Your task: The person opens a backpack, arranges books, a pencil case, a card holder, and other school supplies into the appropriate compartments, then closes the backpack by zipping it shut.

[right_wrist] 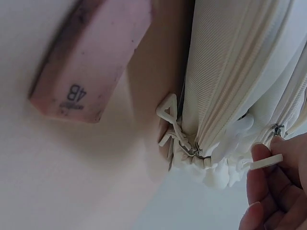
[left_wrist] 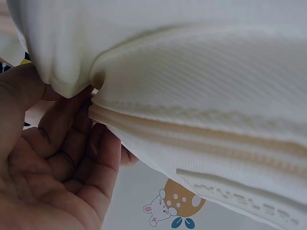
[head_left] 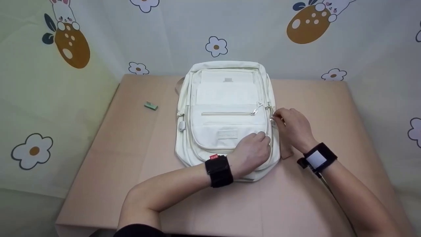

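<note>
A cream backpack (head_left: 227, 95) lies front side up on the table, with a silver zipper pull (head_left: 254, 112) on its front pocket. My right hand (head_left: 296, 126) is at the bag's right side. In the right wrist view its thumb and finger pinch a zipper pull (right_wrist: 266, 162) by its pale tab. Across the lower front reaches my left hand (head_left: 251, 151). The left wrist view has this hand (left_wrist: 57, 158) pinching a fold of the bag's fabric beside a zipper seam (left_wrist: 192, 136). Its fingertips are partly hidden by the fold.
A pink eraser (right_wrist: 91, 67) marked 4B lies on the table right of the bag. To the left is a small green block (head_left: 151, 106). The brown table (head_left: 125, 158) meets a patterned cloth (head_left: 177, 39) behind. Another pull tab (right_wrist: 168, 109) hangs from the bag's side.
</note>
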### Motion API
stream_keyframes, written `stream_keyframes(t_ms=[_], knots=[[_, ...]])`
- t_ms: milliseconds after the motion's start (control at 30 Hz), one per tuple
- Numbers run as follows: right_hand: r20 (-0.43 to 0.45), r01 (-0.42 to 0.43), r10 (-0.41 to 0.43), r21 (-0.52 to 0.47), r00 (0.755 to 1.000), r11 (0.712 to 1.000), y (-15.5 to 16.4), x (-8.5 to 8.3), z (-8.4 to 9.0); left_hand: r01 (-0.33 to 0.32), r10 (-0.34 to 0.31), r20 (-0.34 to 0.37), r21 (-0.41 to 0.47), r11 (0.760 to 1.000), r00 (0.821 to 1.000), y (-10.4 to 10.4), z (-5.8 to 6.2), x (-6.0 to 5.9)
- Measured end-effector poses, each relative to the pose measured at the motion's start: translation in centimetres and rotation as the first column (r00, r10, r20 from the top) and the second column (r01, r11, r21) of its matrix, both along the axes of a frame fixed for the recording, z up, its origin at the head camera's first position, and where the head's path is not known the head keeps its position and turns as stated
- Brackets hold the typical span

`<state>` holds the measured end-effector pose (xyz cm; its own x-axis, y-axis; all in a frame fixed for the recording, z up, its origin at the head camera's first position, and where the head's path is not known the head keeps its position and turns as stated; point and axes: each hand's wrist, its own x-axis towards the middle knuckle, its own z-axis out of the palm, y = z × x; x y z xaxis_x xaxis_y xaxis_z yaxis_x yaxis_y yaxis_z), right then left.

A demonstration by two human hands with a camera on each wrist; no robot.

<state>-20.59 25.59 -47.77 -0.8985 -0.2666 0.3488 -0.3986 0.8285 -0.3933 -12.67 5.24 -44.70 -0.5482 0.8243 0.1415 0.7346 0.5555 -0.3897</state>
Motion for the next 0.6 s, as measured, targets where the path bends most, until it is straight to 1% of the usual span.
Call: stream_keyframes(t_ms=[300, 467, 600], knots=[[0.036, -0.017, 0.017, 0.000, 0.999, 1.000, 0.2, -0.3, -0.2, 0.007, -0.007, 0.003, 0.026, 1.000, 1.000, 0.0, -0.1, 0.0], [-0.005, -0.015, 0.016, 0.034, 1.000, 0.999, 0.2, -0.8, 0.1, 0.013, -0.012, -0.007, 0.040, 0.999, 1.000, -0.1, -0.2, 0.0], [-0.040, 0.029, -0.027, 0.051, 0.999, 0.998, 0.2, -1.5, 0.2, 0.016, -0.015, -0.014, 0.047, 0.999, 1.000, -0.1, -0.2, 0.0]])
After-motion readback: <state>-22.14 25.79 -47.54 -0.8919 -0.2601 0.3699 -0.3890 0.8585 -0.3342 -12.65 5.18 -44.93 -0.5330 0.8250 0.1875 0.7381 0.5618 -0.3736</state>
